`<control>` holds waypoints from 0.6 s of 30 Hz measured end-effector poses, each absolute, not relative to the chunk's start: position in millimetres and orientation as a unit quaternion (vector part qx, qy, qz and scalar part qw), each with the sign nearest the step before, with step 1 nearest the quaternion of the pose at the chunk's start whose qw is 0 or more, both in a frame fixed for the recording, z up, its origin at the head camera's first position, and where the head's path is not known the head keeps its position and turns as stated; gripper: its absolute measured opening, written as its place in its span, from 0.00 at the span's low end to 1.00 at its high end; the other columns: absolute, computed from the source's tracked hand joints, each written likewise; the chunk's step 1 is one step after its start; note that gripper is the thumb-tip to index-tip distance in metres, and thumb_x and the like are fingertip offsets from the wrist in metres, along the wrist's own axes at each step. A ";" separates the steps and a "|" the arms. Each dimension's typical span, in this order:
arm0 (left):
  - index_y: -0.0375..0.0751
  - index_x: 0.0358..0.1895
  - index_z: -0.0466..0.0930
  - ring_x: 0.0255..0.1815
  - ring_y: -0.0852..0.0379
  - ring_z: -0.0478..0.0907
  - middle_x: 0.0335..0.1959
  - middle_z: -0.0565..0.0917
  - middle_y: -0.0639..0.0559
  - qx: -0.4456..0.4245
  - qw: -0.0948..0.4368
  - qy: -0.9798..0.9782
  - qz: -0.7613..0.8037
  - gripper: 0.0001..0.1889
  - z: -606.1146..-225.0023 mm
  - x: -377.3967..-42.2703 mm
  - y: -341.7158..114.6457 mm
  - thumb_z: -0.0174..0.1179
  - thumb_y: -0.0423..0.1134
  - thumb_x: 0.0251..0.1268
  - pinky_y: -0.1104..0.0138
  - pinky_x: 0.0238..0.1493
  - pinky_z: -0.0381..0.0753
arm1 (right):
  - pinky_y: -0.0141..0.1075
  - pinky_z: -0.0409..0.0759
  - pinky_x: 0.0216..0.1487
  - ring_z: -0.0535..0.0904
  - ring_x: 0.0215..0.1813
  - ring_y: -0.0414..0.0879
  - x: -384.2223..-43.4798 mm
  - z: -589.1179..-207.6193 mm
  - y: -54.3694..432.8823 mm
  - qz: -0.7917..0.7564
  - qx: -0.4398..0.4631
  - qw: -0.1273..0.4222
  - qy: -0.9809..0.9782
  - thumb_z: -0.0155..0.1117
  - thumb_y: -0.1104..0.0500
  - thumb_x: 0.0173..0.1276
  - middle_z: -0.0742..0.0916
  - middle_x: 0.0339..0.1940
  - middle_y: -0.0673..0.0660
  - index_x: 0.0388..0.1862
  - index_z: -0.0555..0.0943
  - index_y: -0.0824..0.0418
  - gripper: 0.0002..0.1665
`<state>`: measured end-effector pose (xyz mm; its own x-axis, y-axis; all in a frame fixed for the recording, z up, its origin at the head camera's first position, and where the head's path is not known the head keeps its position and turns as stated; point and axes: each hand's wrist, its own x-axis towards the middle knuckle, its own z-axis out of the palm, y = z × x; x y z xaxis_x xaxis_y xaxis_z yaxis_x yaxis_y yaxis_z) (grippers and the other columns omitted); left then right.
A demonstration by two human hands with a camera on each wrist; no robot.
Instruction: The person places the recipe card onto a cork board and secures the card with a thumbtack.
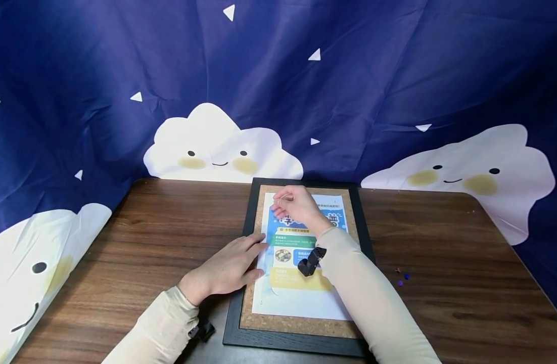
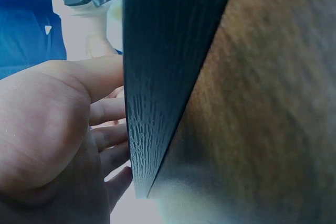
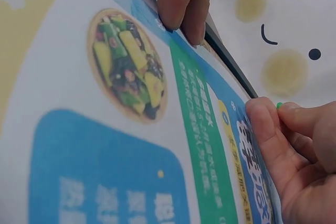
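Observation:
A colourful printed poster lies on a cork board with a black frame. My right hand is over the poster's upper left part. In the right wrist view its thumb and index finger pinch a green pushpin, mostly hidden by the fingers. My left hand rests across the frame's left side, fairly straight fingertips on the poster's left edge. From the left wrist, the frame's side stands beside that hand's fingers.
Several small red and blue pins lie on the brown wooden table, right of the board. A dark blue curtain with smiling clouds hangs behind the table. Each sleeve carries a black wrist camera mount.

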<state>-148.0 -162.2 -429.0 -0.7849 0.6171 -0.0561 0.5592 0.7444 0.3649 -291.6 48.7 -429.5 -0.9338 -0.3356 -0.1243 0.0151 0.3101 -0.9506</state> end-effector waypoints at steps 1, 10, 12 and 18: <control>0.31 0.80 0.68 0.83 0.37 0.66 0.84 0.65 0.34 0.317 0.086 0.930 0.166 0.32 -429.2 -148.1 -162.3 0.63 0.45 0.81 0.44 0.83 0.67 | 0.38 0.93 0.44 0.93 0.38 0.50 -292.5 -430.4 47.8 -0.579 -0.101 0.150 0.795 0.58 0.68 0.84 0.93 0.46 0.70 0.59 0.81 0.73 0.12; 0.31 0.81 0.67 0.86 0.38 0.62 0.85 0.63 0.35 0.318 0.092 0.929 0.165 0.33 -428.3 -148.3 -163.1 0.62 0.45 0.82 0.44 0.84 0.65 | 0.38 0.93 0.42 0.92 0.34 0.48 -301.3 -438.5 35.8 -0.585 -0.077 0.130 0.797 0.60 0.67 0.83 0.92 0.43 0.68 0.56 0.83 0.71 0.10; 0.32 0.81 0.67 0.86 0.38 0.62 0.85 0.63 0.35 0.316 0.094 0.929 0.166 0.33 -428.9 -149.0 -163.1 0.62 0.45 0.82 0.44 0.84 0.65 | 0.38 0.93 0.40 0.91 0.32 0.46 -303.5 -440.5 33.0 -0.592 -0.064 0.123 0.794 0.61 0.67 0.83 0.92 0.41 0.67 0.54 0.84 0.71 0.09; 0.31 0.81 0.67 0.85 0.38 0.63 0.85 0.63 0.35 0.316 0.093 0.929 0.168 0.32 -429.5 -148.5 -163.6 0.61 0.45 0.83 0.44 0.84 0.65 | 0.37 0.92 0.38 0.89 0.28 0.43 -308.4 -443.7 25.8 -0.608 -0.045 0.120 0.784 0.61 0.68 0.82 0.91 0.37 0.66 0.54 0.85 0.72 0.10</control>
<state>-148.5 -163.6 -429.5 -0.7832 0.6181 -0.0676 0.5555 0.7444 0.3706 -308.4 25.8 -443.7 -0.9671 -0.2166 -0.1336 0.0755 0.2571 -0.9634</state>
